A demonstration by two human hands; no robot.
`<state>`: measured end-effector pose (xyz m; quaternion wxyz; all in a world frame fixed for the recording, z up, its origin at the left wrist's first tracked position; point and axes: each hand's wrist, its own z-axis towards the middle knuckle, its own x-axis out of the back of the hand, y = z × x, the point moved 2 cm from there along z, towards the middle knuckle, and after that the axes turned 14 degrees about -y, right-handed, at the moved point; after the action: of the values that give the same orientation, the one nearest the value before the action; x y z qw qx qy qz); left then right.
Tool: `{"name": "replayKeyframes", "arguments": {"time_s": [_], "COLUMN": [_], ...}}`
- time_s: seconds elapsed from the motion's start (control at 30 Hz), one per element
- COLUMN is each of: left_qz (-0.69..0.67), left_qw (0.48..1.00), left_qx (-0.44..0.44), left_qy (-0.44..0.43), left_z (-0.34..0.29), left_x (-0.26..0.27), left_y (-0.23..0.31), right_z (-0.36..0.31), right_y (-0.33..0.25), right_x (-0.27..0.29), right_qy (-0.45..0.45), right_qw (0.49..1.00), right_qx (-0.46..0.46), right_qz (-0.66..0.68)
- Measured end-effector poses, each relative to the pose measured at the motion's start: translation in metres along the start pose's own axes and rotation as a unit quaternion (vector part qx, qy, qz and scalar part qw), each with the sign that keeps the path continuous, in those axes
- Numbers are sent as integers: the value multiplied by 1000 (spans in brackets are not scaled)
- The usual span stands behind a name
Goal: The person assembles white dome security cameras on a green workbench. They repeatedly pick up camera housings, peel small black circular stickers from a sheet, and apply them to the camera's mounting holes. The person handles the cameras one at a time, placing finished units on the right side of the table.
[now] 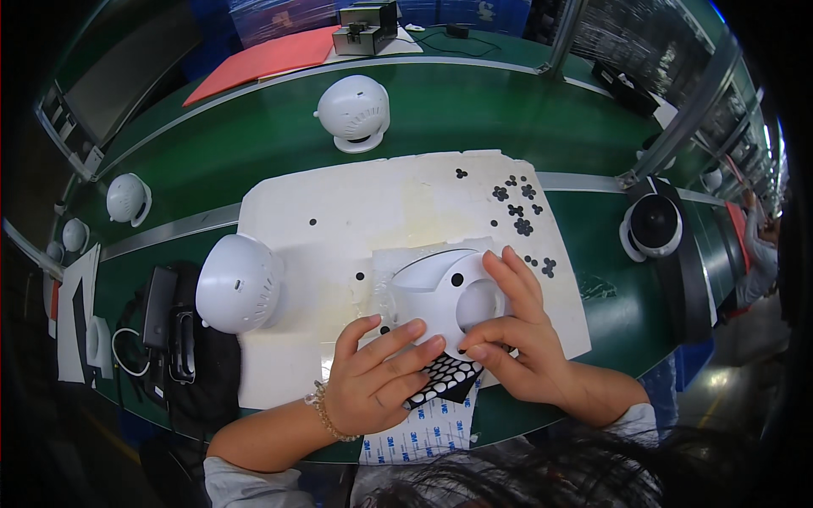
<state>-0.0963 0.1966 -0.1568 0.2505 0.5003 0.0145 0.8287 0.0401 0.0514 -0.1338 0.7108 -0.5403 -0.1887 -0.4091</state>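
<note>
A white plastic housing (428, 306) lies on its side in front of me, its ring-shaped foot turned up. One black round pad (457, 279) sits on that foot. My right hand (529, 343) pinches with thumb and index finger at the foot's near edge, where a small black round pad (461, 350) shows at the fingertips. My left hand (377, 377) has its fingers stretched out, tips against or close to the housing's near left side. Below the hands lie a black sheet with white round cutouts (445, 378) and a printed white backing sheet (419, 436).
Loose black pads (523, 227) lie scattered on the white board (326, 190). Another white device (240, 284) stands on its left side, and one (354, 110) farther back. A device with a black front (654, 224) is at right. A black bag (203, 372) lies left.
</note>
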Motion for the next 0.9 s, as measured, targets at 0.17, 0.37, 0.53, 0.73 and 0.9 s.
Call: {"name": "replayKeyframes", "arguments": {"time_s": [0.17, 0.37, 0.53, 0.73, 0.9], "left_qz": [10, 27, -3, 2, 2], "left_qw": [1000, 999, 1000, 1000, 1000], "left_qx": [-6, -31, 6, 5, 12], "left_qy": [-6, -15, 8, 15, 9], "left_z": [-1, -2, 3, 3, 4], "left_x": [0, -3, 1, -1, 1], "left_y": [-1, -4, -1, -1, 0], "right_z": [0, -4, -20, -22, -26], "right_y": [1, 4, 5, -6, -7], "right_x": [-1, -2, -1, -9, -15], "right_qy": [5, 28, 84, 104, 158], "right_qw": [1000, 998, 955, 963, 904], "right_qx": [-1, 26, 72, 117, 233], "right_qz": [13, -57, -275, -221, -323]}}
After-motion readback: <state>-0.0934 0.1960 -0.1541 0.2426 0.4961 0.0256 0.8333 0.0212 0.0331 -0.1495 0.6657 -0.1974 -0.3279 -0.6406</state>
